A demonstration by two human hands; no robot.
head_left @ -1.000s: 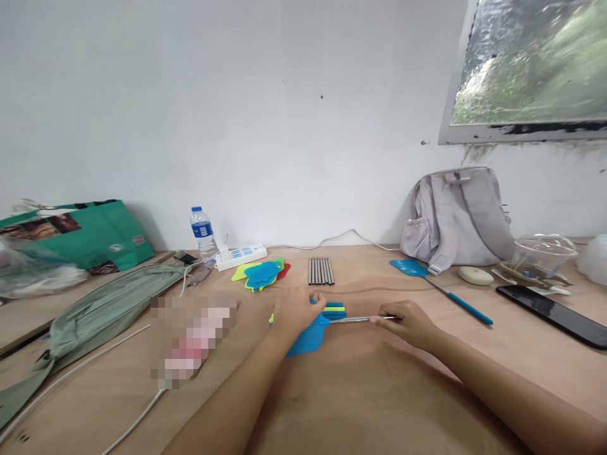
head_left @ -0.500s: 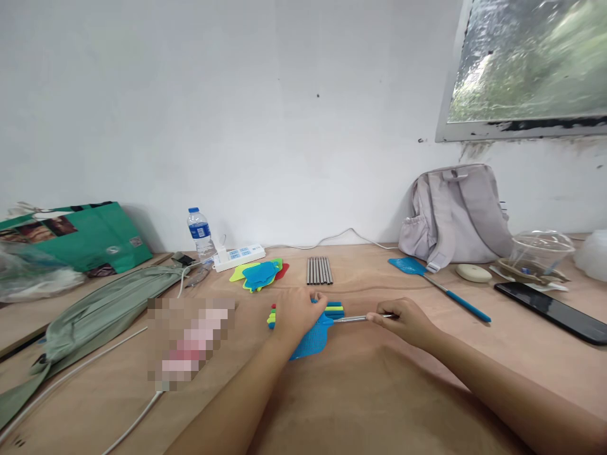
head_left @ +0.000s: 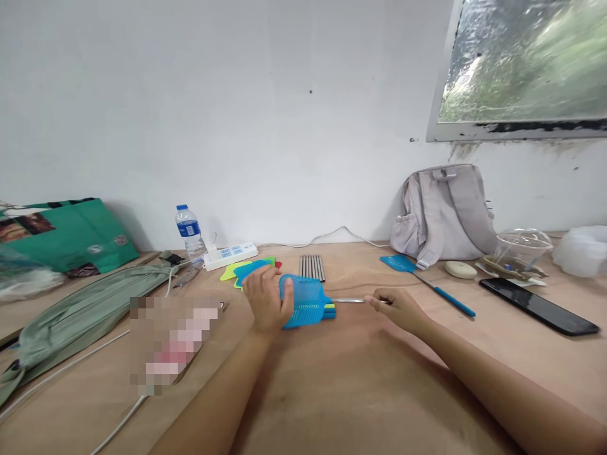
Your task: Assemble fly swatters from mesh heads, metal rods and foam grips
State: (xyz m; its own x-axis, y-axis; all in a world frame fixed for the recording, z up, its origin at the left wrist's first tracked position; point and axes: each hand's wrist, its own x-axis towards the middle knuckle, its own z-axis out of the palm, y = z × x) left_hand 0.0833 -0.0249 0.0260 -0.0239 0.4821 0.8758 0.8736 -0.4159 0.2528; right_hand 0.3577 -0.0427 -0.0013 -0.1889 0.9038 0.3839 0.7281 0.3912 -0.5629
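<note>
A blue fly swatter (head_left: 306, 303) lies in front of me, its perforated head to the left and a silver rod running right. My right hand (head_left: 393, 306) is closed around the rod's far end. At the head's left edge is my left hand (head_left: 265, 300), fingers apart, the thumb against or just in front of the blue mesh. Partly hidden under the head are coloured grip tubes (head_left: 329, 311), blue and yellow-green. Behind my left hand lies a pile of loose swatter heads (head_left: 246, 270) in blue, yellow-green and red. Several metal rods (head_left: 312, 268) lie side by side farther back.
Another blue swatter (head_left: 441, 292) lies at right, near a backpack (head_left: 446, 212), a pale oval object (head_left: 459, 270) and a black phone (head_left: 538, 306). At left are a power strip (head_left: 231, 256), a water bottle (head_left: 188, 229), a grey-green bag (head_left: 104, 297) and a pixelated object (head_left: 177, 344).
My left hand has moved left from where the swatter's head meets the rod, and its fingers have spread. The swatter head is turned and higher in view. My right hand still grips the rod.
</note>
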